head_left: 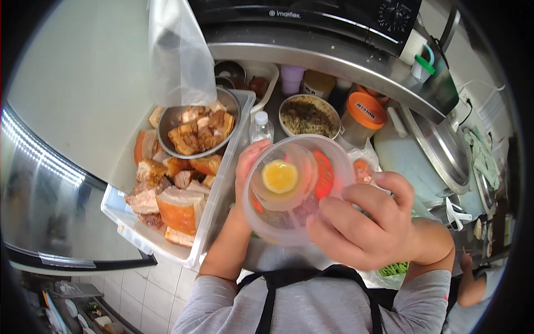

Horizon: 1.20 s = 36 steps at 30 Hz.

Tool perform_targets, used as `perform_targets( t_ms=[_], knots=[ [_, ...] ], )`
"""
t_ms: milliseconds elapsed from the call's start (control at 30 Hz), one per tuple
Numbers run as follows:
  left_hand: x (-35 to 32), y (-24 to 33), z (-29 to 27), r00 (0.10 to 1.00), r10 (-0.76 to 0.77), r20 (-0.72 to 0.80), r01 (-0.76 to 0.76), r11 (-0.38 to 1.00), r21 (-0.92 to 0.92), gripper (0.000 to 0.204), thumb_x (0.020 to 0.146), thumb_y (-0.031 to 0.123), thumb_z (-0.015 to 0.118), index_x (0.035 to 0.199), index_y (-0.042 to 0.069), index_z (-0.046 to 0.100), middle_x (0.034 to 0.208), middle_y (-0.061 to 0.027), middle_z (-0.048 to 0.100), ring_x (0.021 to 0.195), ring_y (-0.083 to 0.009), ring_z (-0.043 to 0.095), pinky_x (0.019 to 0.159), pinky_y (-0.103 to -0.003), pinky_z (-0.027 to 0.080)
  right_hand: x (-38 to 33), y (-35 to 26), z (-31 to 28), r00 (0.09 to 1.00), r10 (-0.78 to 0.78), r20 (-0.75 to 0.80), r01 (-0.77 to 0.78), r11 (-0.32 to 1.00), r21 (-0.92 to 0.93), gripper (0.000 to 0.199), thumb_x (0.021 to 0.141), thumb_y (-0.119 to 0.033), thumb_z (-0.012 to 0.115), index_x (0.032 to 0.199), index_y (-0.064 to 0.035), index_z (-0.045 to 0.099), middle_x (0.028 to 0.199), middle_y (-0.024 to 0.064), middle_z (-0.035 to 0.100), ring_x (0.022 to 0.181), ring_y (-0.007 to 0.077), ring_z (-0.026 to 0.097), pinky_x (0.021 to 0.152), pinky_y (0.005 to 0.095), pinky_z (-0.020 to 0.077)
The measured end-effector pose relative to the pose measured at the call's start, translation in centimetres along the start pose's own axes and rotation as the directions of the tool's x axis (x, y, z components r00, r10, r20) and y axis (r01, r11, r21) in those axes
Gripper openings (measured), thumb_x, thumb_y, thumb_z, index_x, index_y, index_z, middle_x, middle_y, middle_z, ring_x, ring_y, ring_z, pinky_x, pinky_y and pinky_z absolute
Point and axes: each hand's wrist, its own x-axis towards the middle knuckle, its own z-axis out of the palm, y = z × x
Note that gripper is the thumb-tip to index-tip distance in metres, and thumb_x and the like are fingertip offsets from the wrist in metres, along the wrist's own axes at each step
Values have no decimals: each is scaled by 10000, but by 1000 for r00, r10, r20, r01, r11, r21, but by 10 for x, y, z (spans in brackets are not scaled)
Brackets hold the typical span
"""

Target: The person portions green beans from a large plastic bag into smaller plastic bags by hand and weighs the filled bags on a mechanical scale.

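A translucent round plastic container [261, 220] is held up before me, its wide mouth tilted toward me. Something round and yellow [280, 176] shows inside it; I cannot tell its kind. Red shapes show through the wall, blurred. My left hand [247, 172] is closed around the container's left side, its fingers partly hidden behind it. On the right, the bent fingers of my right hand [372, 222] overlap the rim and side and appear to grip it. The thumb cannot be made out clearly.
A clear plastic bin [208, 222] of pork chunks stands left, with a metal bowl [238, 119] of browned pork on it. Behind are a tub of dried herbs [308, 117], an orange-lidded jar [364, 111] and a small bottle [261, 128]. Another person's arm [471, 281] shows far right.
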Motion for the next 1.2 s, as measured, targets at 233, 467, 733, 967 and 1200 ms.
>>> perform_targets(
  t_ms=[233, 467, 733, 967, 1200],
  knots=[
    [20, 64, 15, 960, 7, 280, 67, 965, -252, 296, 807, 81, 466, 1097, 82, 403, 1102, -156, 460, 1051, -287, 444, 968, -467, 242, -43, -10, -57, 962, 200, -186, -184, 978, 98, 270, 708, -239, 577, 972, -191, 550, 1017, 36, 454, 889, 219, 454, 832, 449, 338],
    [53, 99, 39, 891, 250, 378, -114, 931, -347, 350, 755, 158, 549, 1071, 87, 415, 1107, -153, 481, 1056, -316, 447, 940, -498, 237, -132, -14, -75, 723, 682, -110, -690, 721, -65, 287, 736, -165, 583, 999, -65, 522, 1043, 138, 435, 944, 258, 443, 844, 383, 339],
    [84, 132, 81, 822, 437, 365, -304, 879, -367, 300, 659, 171, 643, 915, 64, 529, 1084, -123, 489, 1011, -323, 470, 897, -464, 294, -197, -35, -94, 506, 853, -128, -862, 492, -124, 238, 710, -52, 561, 940, -7, 521, 982, 154, 454, 934, 268, 444, 822, 330, 346],
    [90, 141, 97, 749, 539, 385, -393, 829, -397, 292, 663, 172, 632, 924, 79, 539, 1082, -117, 495, 1009, -318, 476, 895, -472, 296, -218, -51, -101, 392, 908, -151, -920, 384, -78, 236, 700, -21, 556, 935, -10, 529, 977, 149, 453, 933, 265, 450, 812, 315, 357],
    [100, 142, 108, 671, 634, 384, -511, 771, -380, 286, 668, 172, 619, 935, 96, 551, 1079, -109, 502, 1007, -312, 483, 892, -481, 298, -229, -61, -101, 307, 936, -174, -951, 294, -93, 224, 703, -19, 554, 926, -10, 528, 966, 151, 452, 911, 274, 459, 806, 314, 361]
  ],
)
